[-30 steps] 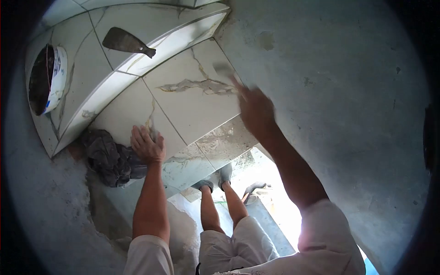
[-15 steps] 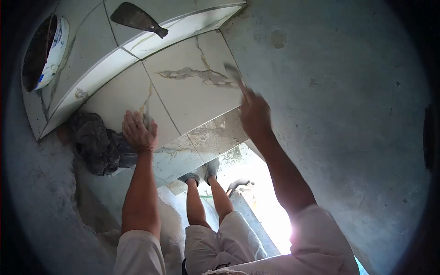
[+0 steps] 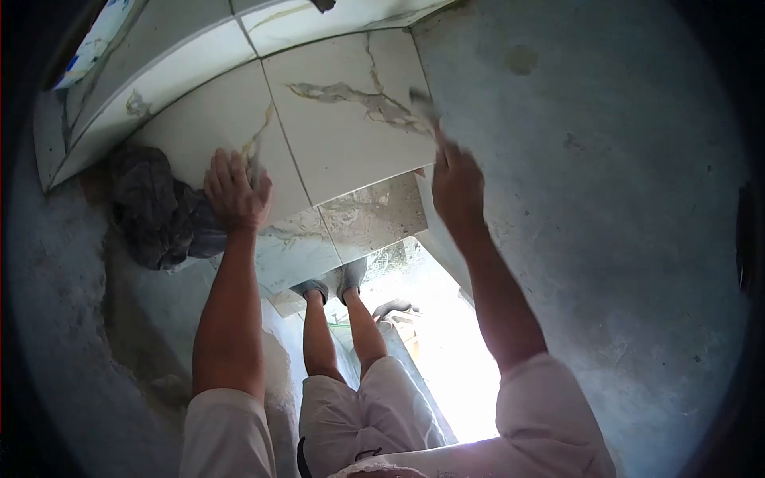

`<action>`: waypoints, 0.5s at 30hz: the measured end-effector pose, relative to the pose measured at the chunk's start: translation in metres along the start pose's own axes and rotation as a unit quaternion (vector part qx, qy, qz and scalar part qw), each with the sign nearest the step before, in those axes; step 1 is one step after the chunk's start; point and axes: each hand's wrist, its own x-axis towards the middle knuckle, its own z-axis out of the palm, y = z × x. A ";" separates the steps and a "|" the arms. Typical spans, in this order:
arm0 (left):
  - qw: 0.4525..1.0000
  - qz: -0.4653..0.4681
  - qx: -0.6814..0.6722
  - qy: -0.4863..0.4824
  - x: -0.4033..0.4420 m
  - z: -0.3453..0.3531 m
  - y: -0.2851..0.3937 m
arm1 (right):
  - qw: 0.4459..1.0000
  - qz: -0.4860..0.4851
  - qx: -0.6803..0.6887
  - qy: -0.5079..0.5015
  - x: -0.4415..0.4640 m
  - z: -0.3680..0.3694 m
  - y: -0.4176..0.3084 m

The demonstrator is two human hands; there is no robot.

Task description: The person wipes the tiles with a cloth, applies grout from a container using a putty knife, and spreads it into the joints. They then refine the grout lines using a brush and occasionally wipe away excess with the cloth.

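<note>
My left hand [image 3: 237, 191] lies flat on a marble-look stair tile [image 3: 215, 119], fingers stretched out. Just left of it is a crumpled dark cloth or bag [image 3: 151, 211]. My right hand [image 3: 458, 187] is closed round the handle of a putty knife [image 3: 425, 103]. The blade is blurred by motion and is near the tile's right end, where the step meets the wall. Whether the blade touches the surface, I cannot tell.
Grey plastered wall [image 3: 606, 199] bounds the steps on the right. On the upper step, a bucket [image 3: 96, 44] and a dark tool [image 3: 323, 5] are cut off by the frame edge. My feet [image 3: 351, 275] stand below, beside a brightly lit opening.
The view has tilted, so the bucket and the dark tool on the upper step have slid towards the frame's top edge. My left hand stays on the tile; my right still grips the putty knife.
</note>
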 end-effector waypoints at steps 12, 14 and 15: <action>0.997 -0.005 -0.070 0.010 -0.005 0.006 -0.006 | 0.968 0.135 0.023 -0.209 -0.186 -0.003 0.022; 0.994 -0.003 -0.111 0.002 -0.009 0.016 -0.014 | 0.978 0.075 0.090 -0.174 -0.175 0.015 -0.002; 0.994 -0.012 -0.109 0.024 -0.007 0.013 -0.013 | 0.981 0.051 0.131 -0.136 -0.169 0.020 -0.015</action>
